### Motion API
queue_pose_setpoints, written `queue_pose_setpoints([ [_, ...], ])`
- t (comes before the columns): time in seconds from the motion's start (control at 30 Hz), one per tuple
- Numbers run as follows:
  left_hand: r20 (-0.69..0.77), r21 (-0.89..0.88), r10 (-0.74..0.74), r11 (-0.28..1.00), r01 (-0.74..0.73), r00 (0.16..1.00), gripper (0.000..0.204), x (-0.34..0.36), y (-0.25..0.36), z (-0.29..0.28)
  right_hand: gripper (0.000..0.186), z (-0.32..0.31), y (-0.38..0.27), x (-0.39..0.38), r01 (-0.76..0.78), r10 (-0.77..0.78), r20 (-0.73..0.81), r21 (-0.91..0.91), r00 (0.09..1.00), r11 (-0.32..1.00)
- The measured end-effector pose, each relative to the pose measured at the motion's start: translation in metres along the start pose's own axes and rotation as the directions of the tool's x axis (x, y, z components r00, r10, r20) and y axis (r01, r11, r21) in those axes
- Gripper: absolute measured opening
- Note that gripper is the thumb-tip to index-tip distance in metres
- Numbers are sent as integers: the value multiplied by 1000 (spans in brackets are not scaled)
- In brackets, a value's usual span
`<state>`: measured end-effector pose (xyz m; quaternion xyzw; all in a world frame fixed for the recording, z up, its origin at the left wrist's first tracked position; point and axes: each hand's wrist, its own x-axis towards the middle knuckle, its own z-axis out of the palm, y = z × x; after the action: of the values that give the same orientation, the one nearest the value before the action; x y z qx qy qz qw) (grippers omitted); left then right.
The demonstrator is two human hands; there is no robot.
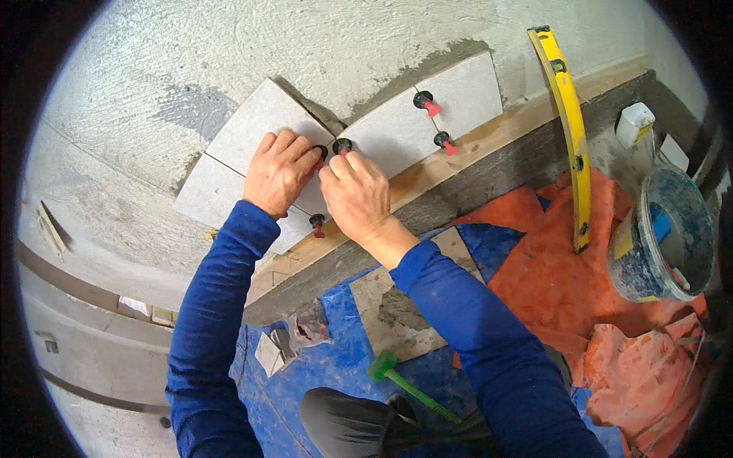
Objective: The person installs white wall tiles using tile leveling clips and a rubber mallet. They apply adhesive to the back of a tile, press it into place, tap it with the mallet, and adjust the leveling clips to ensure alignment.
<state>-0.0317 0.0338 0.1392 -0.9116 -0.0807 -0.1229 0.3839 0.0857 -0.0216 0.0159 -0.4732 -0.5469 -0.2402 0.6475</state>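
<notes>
Wall surface: rough grey render, with a darker band of wet adhesive showing above the tiles. 4 pale grey tiles, matt and smooth, are sitting in 2 rows on the wall (137, 69), above a long wooden batten (489, 141) that is running along their lower edge.

Levelling clips: round black caps with red wedges are sitting in the tile joints. 1 clip (342, 145) is lying at the joint where the upper tiles meet; 2 more (426, 100) (442, 140) are sitting in the right-hand joint, and another (316, 221) is sitting at the bottom edge.

Left hand (276, 172): lying flat on the upper left tile (256, 118), fingers slightly curled, fingertips touching a black cap partly hidden beneath them. Right hand (357, 195): fingers bent and pinching at the central clip; how tightly it is gripping cannot be told.

Surroundings: a yellow spirit level (569, 114) is leaning against the wall at right. A plastic bucket (649, 267), smeared blue-grey, is standing on orange sheeting (550, 282). A green-headed mallet (397, 378) is lying on blue sheeting (336, 359) beside a spare tile (382, 305) with mortar on it.
</notes>
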Motion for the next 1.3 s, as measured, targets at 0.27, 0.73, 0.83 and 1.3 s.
queue_pose_setpoints([
  [0.27, 55, -48, 90, 995, -87, 994, 24, 3, -12, -2, 13, 1, 1, 0, 33, -31, -34, 72, 999, 997],
  [0.73, -285, -227, -546, 837, 497, 788, 27, -38, 12, -52, 20, -42, 42, 48, -213, 158, 381, 107, 911, 971],
  [0.83, -353, -445, -847, 525, 725, 398, 16, -75, 33, -53, 26, -34, 49, 49, -202, 151, 366, 105, 918, 974],
  [1.3, -306, -562, -952, 166, 810, -18, 23, -193, 25, -21, 26, -9, 41, 40, -130, 115, 367, 17, 923, 991],
])
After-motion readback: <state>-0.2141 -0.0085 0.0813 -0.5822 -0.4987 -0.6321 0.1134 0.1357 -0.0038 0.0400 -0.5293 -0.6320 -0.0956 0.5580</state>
